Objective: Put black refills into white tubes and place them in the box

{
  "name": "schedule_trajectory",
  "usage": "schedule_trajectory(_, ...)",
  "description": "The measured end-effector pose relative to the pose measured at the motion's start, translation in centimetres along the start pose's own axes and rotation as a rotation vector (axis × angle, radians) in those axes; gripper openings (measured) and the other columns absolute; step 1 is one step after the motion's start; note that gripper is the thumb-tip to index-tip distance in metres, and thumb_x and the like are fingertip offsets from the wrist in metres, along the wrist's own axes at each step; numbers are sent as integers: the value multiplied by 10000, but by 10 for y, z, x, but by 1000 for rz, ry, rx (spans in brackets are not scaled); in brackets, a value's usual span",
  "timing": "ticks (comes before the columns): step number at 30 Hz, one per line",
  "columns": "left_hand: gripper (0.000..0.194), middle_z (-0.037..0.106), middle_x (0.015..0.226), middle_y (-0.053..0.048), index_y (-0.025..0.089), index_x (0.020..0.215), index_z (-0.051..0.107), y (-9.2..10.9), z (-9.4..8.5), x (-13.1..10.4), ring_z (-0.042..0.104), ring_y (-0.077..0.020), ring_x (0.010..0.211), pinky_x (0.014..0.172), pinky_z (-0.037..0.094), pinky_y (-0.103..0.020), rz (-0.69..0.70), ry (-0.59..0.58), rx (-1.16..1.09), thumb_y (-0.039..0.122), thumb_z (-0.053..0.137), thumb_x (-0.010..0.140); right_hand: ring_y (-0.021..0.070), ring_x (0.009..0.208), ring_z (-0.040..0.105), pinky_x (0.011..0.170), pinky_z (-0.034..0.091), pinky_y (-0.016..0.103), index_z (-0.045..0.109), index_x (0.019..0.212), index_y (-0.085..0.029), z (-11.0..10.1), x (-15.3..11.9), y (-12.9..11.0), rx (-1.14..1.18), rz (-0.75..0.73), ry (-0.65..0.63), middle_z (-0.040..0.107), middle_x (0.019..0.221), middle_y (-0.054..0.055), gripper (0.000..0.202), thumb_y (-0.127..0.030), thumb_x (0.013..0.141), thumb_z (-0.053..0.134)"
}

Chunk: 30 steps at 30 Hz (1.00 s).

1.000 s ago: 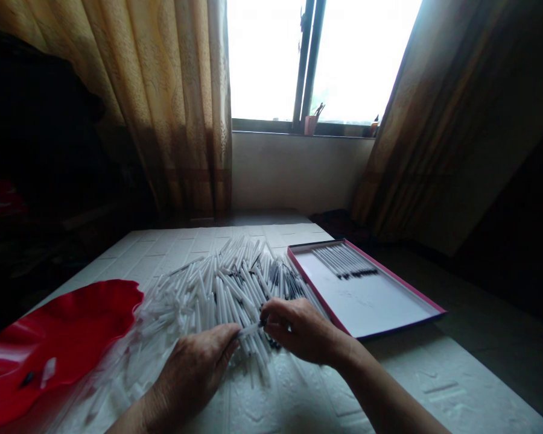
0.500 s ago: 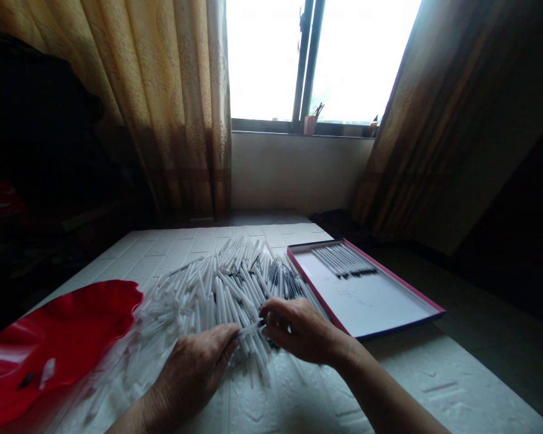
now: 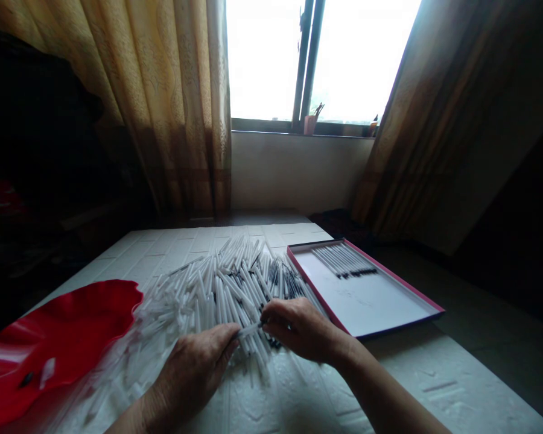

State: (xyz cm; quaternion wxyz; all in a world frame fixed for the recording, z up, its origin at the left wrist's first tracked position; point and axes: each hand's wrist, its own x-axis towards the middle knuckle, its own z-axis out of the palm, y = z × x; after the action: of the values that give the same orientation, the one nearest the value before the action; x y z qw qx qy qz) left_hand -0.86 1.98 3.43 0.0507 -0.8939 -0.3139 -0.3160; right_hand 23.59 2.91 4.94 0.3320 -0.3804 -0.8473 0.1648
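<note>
My left hand point(image 3: 199, 358) is closed around one end of a pen point(image 3: 250, 329) with a clear, whitish barrel. At the pen's other end, the fingertips of my right hand point(image 3: 298, 328) pinch a small dark part, mostly covered by the fingers. Both hands are held over the near side of a big heap of similar whitish pens point(image 3: 226, 283), some showing dark refills or tips. To the right lies a shallow box lid point(image 3: 366, 310) with a pink and dark rim. A row of pens point(image 3: 344, 259) with black ends is lined up at its far side.
A red wavy-edged dish point(image 3: 85, 313) stands at the left, with a small black piece and a whitish piece in it. Beneath everything is a white brick-patterned tabletop point(image 3: 434, 374). A cup of brushes or pens point(image 3: 311, 123) sits on the windowsill between curtains.
My right fingers have shifted very slightly at the dark end of the pen. My left hand, the heap and the box lid look the same.
</note>
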Motion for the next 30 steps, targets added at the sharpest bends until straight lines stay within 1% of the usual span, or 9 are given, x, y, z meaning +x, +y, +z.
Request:
schedule_trajectory(6, 384, 815, 900, -30, 202, 1064, 674, -4, 1, -2, 801, -194, 742, 622, 628, -241, -19, -1, -30, 375, 333, 1083, 105, 505, 480, 513, 337, 210, 673, 842, -180, 0, 0, -1, 63, 28, 7, 582, 602, -32, 84, -227, 859, 605)
schedule_trajectory(10, 273, 813, 961, -36, 210, 1110, 688, -5, -1, -3, 799, -201, 783, 656, 622, -244, -79, 17, -84, 325, 453, 1032, 103, 513, 451, 516, 336, 222, 662, 827, -179, -8, 1, -1, 122, 61, 30, 531, 598, -46, 90, -235, 846, 595)
schedule_trajectory(13, 225, 814, 918, -31, 211, 1063, 716, -8, -4, -2, 792, -199, 742, 642, 604, -237, -181, 83, -165, 324, 543, 974, 102, 512, 437, 504, 343, 222, 640, 826, -178, -19, 1, 2, 179, 115, 65, 497, 595, -57, 96, -251, 848, 581)
schedule_trajectory(17, 149, 752, 682, 8, 219, 885, 746, -13, -12, 5, 695, -159, 545, 503, 522, -209, -424, 157, -426, 344, 675, 847, 102, 522, 463, 481, 370, 211, 613, 844, -176, -27, 1, 9, 266, 183, 79, 511, 631, -47, 121, -287, 854, 564)
schedule_trajectory(19, 184, 691, 597, 25, 211, 850, 737, -15, -17, 8, 603, -127, 475, 444, 454, -187, -592, 159, -683, 389, 733, 801, 103, 528, 469, 474, 370, 206, 606, 842, -178, -24, 2, 11, 293, 194, 62, 511, 635, -46, 124, -294, 851, 563)
schedule_trajectory(21, 298, 652, 554, 36, 202, 875, 724, -17, -20, 11, 527, -102, 449, 425, 399, -168, -745, 155, -952, 472, 788, 765, 102, 529, 460, 471, 362, 202, 610, 837, -180, -18, 2, 11, 303, 190, 37, 501, 624, -51, 121, -294, 848, 570)
schedule_trajectory(23, 441, 628, 529, 41, 198, 916, 710, -17, -21, 12, 491, -94, 449, 419, 364, -159, -830, 161, -1105, 579, 813, 719, 100, 532, 454, 478, 357, 201, 624, 826, -181, -10, 1, 9, 296, 176, 3, 505, 623, -52, 105, -279, 838, 588)
schedule_trajectory(26, 564, 613, 530, 33, 186, 928, 717, -15, -17, 11, 484, -97, 461, 420, 358, -164, -834, 167, -1137, 692, 786, 686, 96, 530, 450, 500, 352, 201, 647, 802, -178, 0, 0, 1, 259, 149, -45, 519, 613, -54, 55, -224, 804, 617)
schedule_trajectory(30, 570, 633, 574, 4, 177, 898, 764, -10, -12, 9, 496, -102, 495, 456, 395, -182, -765, 136, -1105, 719, 740, 725, 98, 540, 477, 530, 365, 201, 675, 793, -180, 10, 0, -11, 199, 116, -105, 546, 620, -53, 48, -159, 763, 644)
